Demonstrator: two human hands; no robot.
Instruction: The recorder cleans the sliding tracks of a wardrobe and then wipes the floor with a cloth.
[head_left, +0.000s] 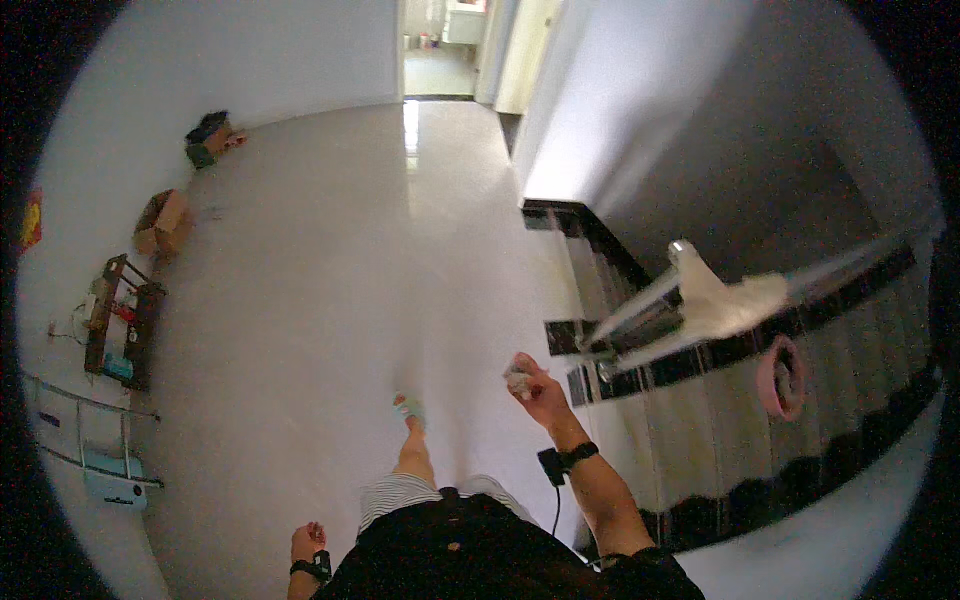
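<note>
My right hand (536, 394) is closed around a small whitish crumpled thing (519, 379), held out over the floor left of the staircase railing. My left hand (308, 540) hangs low beside my body with its fingers curled; whether anything is in it cannot be told. Both wrists wear dark straps with small devices, and a cable hangs from the right one.
On the right, a railing (720, 300) stands by stairs (675, 420) with dark edges, where a pink round container (781, 377) rests. Along the left wall are a cardboard box (163, 223), a dark wooden rack (112, 322) and a metal ladder-like frame (79, 435). A doorway (439, 75) lies ahead.
</note>
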